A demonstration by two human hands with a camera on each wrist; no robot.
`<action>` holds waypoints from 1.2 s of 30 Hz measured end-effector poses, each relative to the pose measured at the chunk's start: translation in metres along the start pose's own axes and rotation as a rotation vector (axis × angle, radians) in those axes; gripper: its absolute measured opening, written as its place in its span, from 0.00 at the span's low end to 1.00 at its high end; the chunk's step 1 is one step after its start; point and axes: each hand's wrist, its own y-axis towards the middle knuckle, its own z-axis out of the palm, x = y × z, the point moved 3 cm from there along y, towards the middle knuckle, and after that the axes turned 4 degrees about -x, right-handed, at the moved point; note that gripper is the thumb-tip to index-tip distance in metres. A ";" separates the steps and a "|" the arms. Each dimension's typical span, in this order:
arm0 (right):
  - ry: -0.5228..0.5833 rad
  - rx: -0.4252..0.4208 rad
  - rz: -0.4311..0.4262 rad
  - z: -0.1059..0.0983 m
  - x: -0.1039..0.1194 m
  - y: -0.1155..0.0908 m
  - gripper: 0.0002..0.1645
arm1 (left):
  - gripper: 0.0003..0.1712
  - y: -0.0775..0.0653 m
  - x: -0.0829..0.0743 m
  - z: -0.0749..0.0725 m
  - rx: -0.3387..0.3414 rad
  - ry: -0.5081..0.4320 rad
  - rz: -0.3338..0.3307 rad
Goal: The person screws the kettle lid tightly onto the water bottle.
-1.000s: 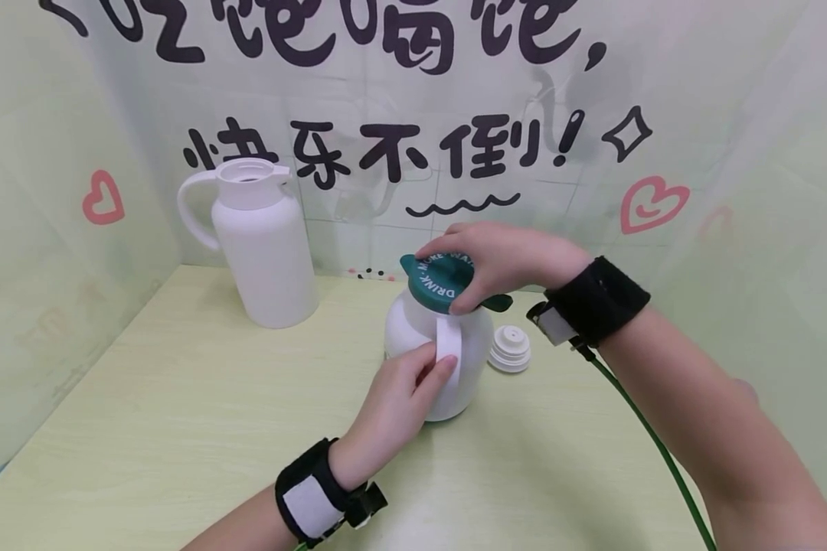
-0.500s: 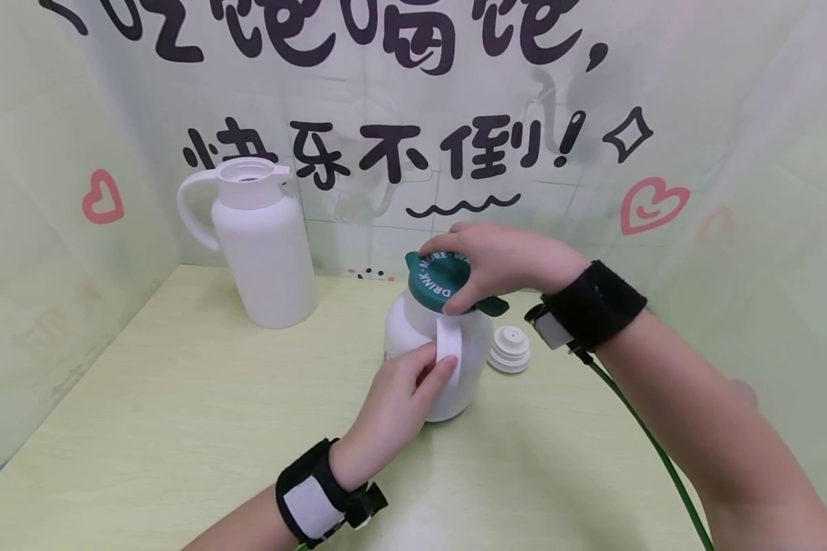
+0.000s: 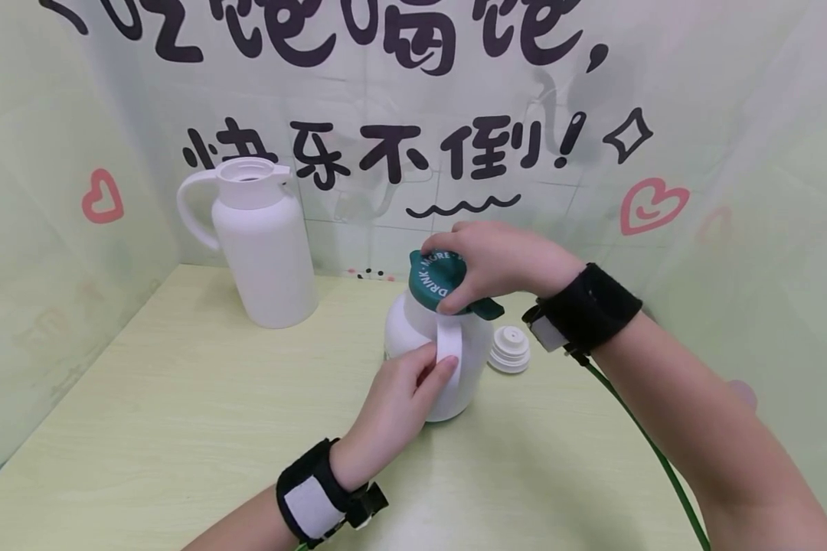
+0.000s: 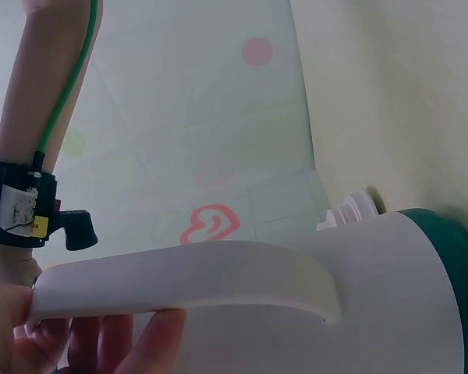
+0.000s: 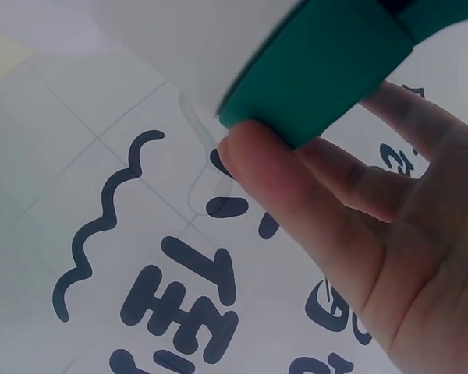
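A round-bodied white thermos jug (image 3: 403, 325) stands upright on the table, its base green. On its neck sits a dark green lid (image 3: 427, 283) with white lettering. My right hand (image 3: 499, 259) grips that lid from above, thumb on the near side and fingers over the far edge. The right wrist view shows the thumb (image 5: 288, 187) against the green rim. Lower down, my left hand (image 3: 400, 394) holds the jug's white handle (image 4: 195, 276), fingers behind it. Beside the jug, on its right, lies a white ridged stopper (image 3: 510, 350).
Back left stands a taller white jug (image 3: 265, 252), its top uncovered and its handle to the left. A printed curtain (image 3: 358, 92) closes off the back and sides of the pale table (image 3: 200, 428). A green cable (image 3: 651, 440) hangs from my right wristband.
My right hand has turned the green lid slightly on the jug's neck; its lettering and tabs have shifted round. The left hand and the jug body have stayed put.
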 end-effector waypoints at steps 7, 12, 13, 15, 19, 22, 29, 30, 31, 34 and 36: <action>-0.004 0.005 0.041 0.001 0.000 0.000 0.43 | 0.12 0.001 0.000 0.000 0.007 0.004 -0.002; -0.019 0.028 0.079 0.003 0.001 -0.001 0.44 | 0.13 0.001 0.001 -0.001 0.013 -0.001 -0.005; -0.021 0.032 0.082 0.003 0.001 -0.001 0.44 | 0.14 0.001 0.002 -0.001 0.015 -0.003 -0.006; -0.026 0.039 0.086 0.003 0.001 -0.001 0.45 | 0.13 0.001 0.002 -0.002 0.017 -0.008 -0.008; -0.012 0.049 0.077 0.005 -0.001 -0.003 0.49 | 0.13 0.001 0.002 -0.002 0.022 -0.009 -0.009; 0.016 0.046 0.047 0.005 -0.003 -0.005 0.53 | 0.13 0.001 0.002 -0.002 0.026 -0.007 -0.009; 0.034 0.017 -0.119 0.002 -0.005 -0.008 0.50 | 0.12 0.002 0.001 -0.001 0.023 -0.017 0.001; 0.029 0.020 -0.143 0.002 -0.005 -0.008 0.49 | 0.12 0.002 0.001 -0.001 0.023 -0.020 0.004; 0.031 0.026 -0.160 0.002 -0.005 -0.008 0.48 | 0.12 0.002 0.001 -0.001 0.024 -0.021 0.008; 0.066 0.061 -0.179 0.002 -0.007 -0.010 0.47 | 0.12 0.002 0.001 -0.002 0.027 -0.024 0.012; 0.110 0.090 -0.174 0.002 -0.007 -0.010 0.47 | 0.12 0.002 0.001 -0.002 0.028 -0.020 0.014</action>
